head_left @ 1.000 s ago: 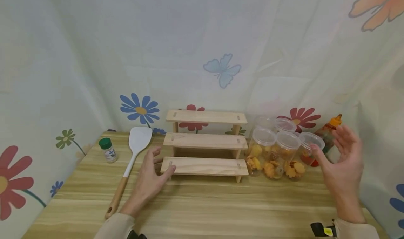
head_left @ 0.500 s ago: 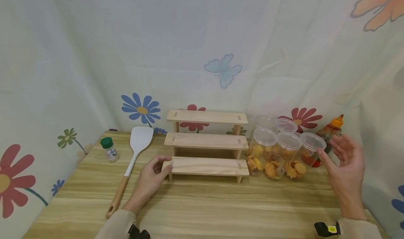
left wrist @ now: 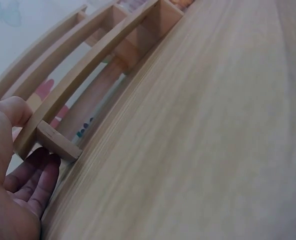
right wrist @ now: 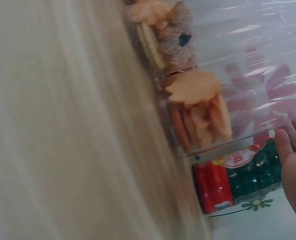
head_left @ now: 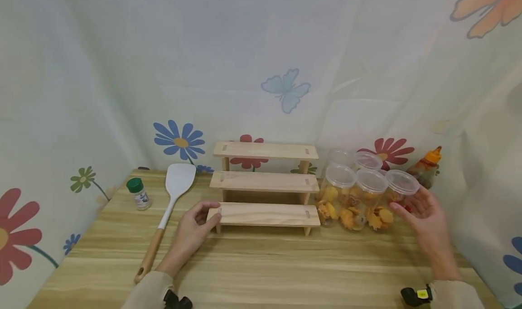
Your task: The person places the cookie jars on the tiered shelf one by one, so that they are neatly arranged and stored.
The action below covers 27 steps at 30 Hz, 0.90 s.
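Note:
A three-tier wooden shelf rack [head_left: 265, 214] stands in the middle of the head view. My left hand [head_left: 193, 229] grips the left end of its lowest board; in the left wrist view the thumb lies over the board and the fingers [left wrist: 43, 182] reach below it. Clear plastic jars with clear lids are grouped right of the rack, several holding orange-yellow snacks. Around the rightmost front jar [head_left: 383, 214] my right hand [head_left: 426, 225] has its thumb in front and fingers on the right side. The right wrist view shows those fingers [right wrist: 284, 145] against the wall of this jar [right wrist: 198, 112].
Behind the right hand stands a sauce bottle [head_left: 424, 171] with an orange cap. At the left are a white spatula [head_left: 179, 182] with a wooden handle and a green-capped shaker [head_left: 138, 195]. A flowered curtain [head_left: 228, 64] borders the wooden table [head_left: 285, 268].
My left hand has closed onto the lowest board's left end. The right hand has moved left and down, from beside the sauce bottle onto the rightmost front jar.

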Available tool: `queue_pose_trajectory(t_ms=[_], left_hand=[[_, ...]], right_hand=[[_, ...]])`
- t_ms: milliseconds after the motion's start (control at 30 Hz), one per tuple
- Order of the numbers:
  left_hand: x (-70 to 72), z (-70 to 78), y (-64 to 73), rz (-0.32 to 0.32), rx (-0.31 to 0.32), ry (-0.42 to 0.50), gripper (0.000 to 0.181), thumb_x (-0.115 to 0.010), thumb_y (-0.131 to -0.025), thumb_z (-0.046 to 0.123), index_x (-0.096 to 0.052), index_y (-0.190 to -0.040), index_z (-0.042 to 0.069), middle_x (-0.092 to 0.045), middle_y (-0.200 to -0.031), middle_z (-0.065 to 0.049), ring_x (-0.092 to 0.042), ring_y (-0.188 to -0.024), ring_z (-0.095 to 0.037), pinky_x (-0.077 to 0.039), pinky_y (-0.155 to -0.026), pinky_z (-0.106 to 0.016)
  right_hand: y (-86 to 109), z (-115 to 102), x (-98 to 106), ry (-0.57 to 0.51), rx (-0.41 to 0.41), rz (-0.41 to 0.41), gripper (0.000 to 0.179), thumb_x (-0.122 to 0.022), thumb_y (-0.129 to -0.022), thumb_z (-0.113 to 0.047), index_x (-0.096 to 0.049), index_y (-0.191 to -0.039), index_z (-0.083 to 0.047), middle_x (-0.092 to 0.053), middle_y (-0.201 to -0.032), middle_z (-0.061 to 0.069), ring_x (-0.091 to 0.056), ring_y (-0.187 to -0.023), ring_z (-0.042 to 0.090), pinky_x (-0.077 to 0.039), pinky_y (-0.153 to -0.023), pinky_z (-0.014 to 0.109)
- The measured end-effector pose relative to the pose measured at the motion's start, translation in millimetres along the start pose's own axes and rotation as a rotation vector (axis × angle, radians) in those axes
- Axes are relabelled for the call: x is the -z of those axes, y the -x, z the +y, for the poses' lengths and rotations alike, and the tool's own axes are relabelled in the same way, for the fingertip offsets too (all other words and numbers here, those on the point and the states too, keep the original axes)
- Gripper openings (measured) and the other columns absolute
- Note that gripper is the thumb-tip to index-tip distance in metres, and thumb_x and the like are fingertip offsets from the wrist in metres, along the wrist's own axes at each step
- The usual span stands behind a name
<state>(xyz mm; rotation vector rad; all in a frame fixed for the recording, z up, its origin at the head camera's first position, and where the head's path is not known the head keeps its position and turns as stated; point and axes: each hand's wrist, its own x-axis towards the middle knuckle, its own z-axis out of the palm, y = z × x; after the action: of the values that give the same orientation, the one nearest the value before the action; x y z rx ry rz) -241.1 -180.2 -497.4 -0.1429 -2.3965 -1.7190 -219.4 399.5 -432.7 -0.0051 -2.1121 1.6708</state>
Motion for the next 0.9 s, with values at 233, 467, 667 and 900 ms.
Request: queue_pose_trajectory(t_ms=[233, 467, 667, 900], left_hand=[[1.9, 1.1, 1.1, 0.001, 0.007, -0.013, 0.032, -0.081, -0.106, 0.032, -0.075, -0.134, 0.017, -0.074, -0.141, -0.003, -0.068, -0.133, -0.021, -0.053, -0.103, -0.023], [1.6, 2.3, -0.7, -0.010, 0.000, 0.001, 0.033, -0.081, -0.106, 0.033, -0.075, -0.135, 0.017, -0.074, -0.140, -0.003, -0.069, -0.128, -0.021, -0.054, -0.101, -0.025], [-0.3, 0.9, -1.8, -0.017, 0.003, 0.015, 0.031, -0.081, -0.106, 0.027, -0.075, -0.134, 0.015, -0.075, -0.139, -0.005, -0.069, -0.124, -0.020, -0.054, -0.099, -0.024], [0.1, -0.1, -0.3, -0.010, 0.010, 0.022, 0.030, -0.080, -0.106, 0.023, -0.075, -0.134, 0.013, -0.075, -0.137, -0.007, -0.069, -0.121, -0.019, -0.054, -0.097, -0.023]], right_hand=[[0.7, 12.6, -7.2, 0.031, 0.006, -0.044, 0.064, -0.084, -0.100, -0.003, -0.056, -0.156, -0.017, -0.066, -0.139, -0.016, -0.059, -0.126, -0.001, -0.047, -0.097, 0.006], [0.2, 25.9, -9.7, -0.038, 0.056, -0.084, 0.067, -0.084, -0.096, 0.006, -0.053, -0.155, -0.001, -0.069, -0.139, -0.013, -0.064, -0.124, -0.003, -0.048, -0.100, 0.007], [4.3, 35.2, -9.5, -0.077, 0.073, -0.106, 0.069, -0.082, -0.096, 0.011, -0.051, -0.157, 0.005, -0.070, -0.139, -0.007, -0.064, -0.128, -0.001, -0.047, -0.103, 0.008], [4.4, 39.2, -12.5, -0.124, 0.074, -0.085, 0.067, -0.082, -0.094, 0.013, -0.054, -0.155, 0.004, -0.072, -0.138, -0.007, -0.066, -0.127, 0.000, -0.048, -0.103, 0.008]])
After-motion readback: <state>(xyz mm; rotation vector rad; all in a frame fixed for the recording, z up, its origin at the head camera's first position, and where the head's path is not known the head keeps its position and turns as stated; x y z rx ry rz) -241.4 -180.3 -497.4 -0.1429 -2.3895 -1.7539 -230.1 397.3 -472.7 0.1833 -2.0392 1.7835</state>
